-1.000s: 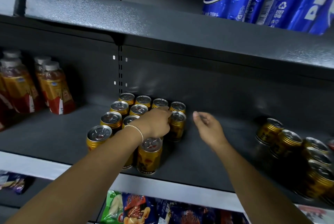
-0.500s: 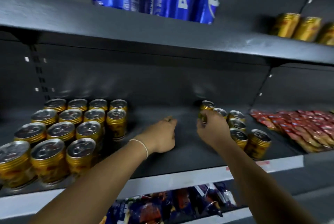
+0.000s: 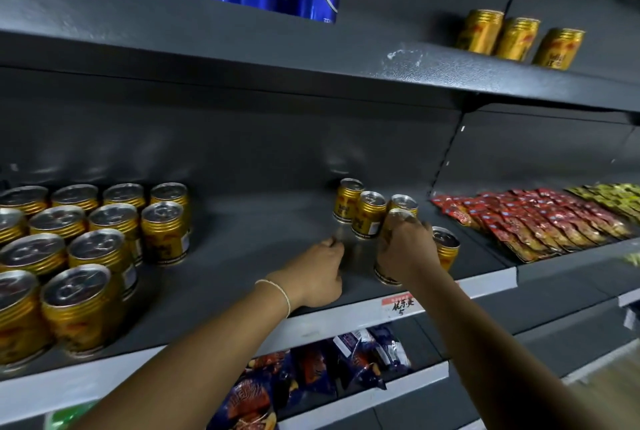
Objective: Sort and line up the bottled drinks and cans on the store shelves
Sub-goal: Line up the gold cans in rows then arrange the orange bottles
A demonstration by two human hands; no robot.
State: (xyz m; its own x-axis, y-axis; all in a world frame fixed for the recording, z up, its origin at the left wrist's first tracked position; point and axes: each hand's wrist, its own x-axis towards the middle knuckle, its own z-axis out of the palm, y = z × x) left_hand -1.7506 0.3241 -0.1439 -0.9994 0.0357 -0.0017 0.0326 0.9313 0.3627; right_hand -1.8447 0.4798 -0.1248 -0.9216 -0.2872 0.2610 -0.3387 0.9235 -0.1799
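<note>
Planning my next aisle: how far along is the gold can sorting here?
Done: the left block of gold cans stands in neat rows. In hand: the right hand grips one can from the loose cluster; the left hand holds nothing. Left: the cluster's other cans.

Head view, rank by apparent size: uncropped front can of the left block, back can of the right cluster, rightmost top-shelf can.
1. The uncropped front can of the left block: clearly largest, nearest the camera.
2-3. The back can of the right cluster and the rightmost top-shelf can: about alike, not ranked. All look like one product, so distance drives the differences.
</note>
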